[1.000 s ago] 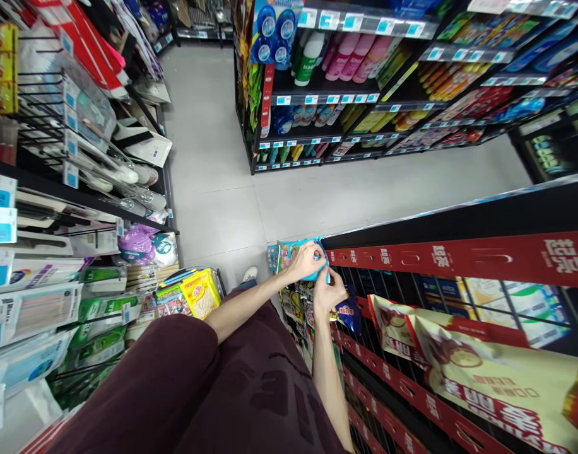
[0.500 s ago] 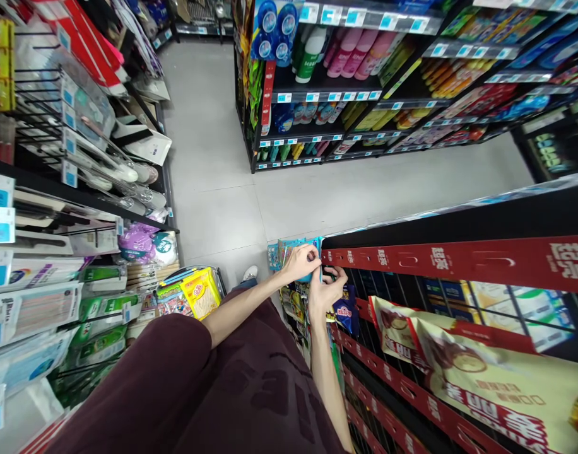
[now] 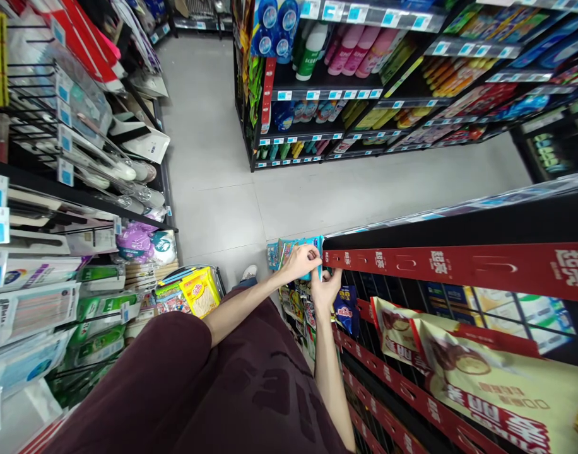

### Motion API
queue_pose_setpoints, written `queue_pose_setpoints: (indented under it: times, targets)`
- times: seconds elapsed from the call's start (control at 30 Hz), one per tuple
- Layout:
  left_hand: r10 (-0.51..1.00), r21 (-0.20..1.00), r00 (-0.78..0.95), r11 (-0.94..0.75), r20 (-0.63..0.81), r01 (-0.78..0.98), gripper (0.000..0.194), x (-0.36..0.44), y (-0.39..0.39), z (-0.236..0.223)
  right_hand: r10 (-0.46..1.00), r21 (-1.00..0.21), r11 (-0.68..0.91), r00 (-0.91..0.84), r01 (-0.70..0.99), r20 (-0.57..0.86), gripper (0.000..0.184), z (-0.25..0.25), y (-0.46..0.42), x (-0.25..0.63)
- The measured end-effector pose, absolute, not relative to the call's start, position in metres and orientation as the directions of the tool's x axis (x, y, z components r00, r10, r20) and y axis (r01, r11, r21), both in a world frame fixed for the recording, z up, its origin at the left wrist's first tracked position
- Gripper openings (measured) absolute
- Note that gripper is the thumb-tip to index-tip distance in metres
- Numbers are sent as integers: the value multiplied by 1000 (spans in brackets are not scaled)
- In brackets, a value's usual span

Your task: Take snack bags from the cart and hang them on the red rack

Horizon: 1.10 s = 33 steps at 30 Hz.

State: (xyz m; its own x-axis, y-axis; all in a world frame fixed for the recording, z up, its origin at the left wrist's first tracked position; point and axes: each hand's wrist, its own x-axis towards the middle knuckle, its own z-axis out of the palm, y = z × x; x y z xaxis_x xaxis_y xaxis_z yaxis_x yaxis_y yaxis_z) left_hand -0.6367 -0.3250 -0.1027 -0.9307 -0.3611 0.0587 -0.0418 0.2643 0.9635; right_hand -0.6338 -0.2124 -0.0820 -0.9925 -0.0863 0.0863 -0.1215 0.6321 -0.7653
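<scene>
Apparently midway: pinching the edge of a blue packet (image 3: 317,241) with the left hand (image 3: 301,262), at the far end of a red strip (image 3: 397,260); touching or gripping it with the right hand (image 3: 325,292), cannot tell which. Not yet released; cannot tell whether fastened.

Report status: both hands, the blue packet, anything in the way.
Left hand curled at blue packet; right hand alongside, exact grip unclear. Blue packet by near end of red strip. Navy packet close beside right hand.
</scene>
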Motion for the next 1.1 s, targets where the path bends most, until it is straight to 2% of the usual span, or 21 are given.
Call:
queue_pose_setpoints:
  times: [0.53, 0.67, 0.93, 1.1]
  targets:
    - [-310, 948, -945, 318, 100, -4, 6, -633, -326, -92, -72, -912, 386, -990, -138, 119, 55, -85, -214, -631]
    - [-290, 946, -951, 323, 108, 9, 6, -633, -327, -93, -22, -893, 442, -997, -79, 78, 52, -82, -216, -630]
    - [-243, 946, -963, 321, 119, 36, 8, -634, -332, -93, 58, -816, 575, -993, -53, 105, 34, -79, -215, -634]
    - [-224, 947, -966, 316, 128, 52, 7, -632, -334, -92, 69, -816, 576, -992, -43, 101, 38, -80, -213, -634]
